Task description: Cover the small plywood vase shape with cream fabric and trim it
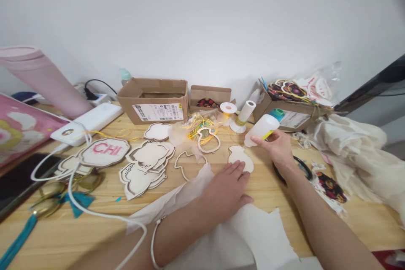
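**Head view: glue bottle tipped over a thin wooden cutout**

Head camera shows my right hand [278,147] wrapped around a white squeeze bottle [261,130], tilted so its nozzle points down at a small wooden cutout [238,157] lying flat on the table [357,215]. My left hand [225,192] lies open and flat on white paper [268,240], fingertips touching the cutout's near edge. I judge the cutout light, stiff and easily snapped, best pinned at its edge. The bottle looks soft-walled, so hold it mid-body.

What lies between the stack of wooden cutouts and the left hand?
In the head view, a thin wooden outline frame and white paper's edge lie between the cutout stack and left hand.
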`<state>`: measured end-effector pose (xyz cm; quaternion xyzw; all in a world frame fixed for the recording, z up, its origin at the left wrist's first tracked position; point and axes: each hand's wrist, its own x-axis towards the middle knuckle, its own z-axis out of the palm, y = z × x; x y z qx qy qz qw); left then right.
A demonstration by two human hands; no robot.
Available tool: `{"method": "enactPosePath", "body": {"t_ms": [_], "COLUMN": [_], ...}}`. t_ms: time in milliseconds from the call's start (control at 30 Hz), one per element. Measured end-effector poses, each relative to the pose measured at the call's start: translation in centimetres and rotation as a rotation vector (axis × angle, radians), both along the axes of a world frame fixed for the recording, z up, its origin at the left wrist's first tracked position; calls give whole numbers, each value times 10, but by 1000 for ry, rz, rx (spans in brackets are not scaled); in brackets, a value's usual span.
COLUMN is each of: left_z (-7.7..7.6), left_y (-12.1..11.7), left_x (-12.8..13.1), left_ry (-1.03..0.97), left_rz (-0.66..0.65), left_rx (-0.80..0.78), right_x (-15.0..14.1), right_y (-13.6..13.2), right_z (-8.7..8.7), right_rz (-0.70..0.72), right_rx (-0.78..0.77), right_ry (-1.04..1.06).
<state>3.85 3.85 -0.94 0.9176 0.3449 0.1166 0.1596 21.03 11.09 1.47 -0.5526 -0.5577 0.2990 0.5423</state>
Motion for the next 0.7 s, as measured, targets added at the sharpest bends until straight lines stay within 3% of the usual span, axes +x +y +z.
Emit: {"method": "enactPosePath", "body": {"t_ms": [400, 700], "left_z": [2, -1], "left_y": [1, 1], "left_x": [0, 0], "left_ry": [11, 15], "left_rz": [-9, -10], "left_rx": [-28, -31], "right_x": [-1, 2], "right_y": [0, -3], "right_z": [0, 0], "right_rz": [76, -61], "right_rx": [-89, 20], "right_ry": [-15, -51]}}
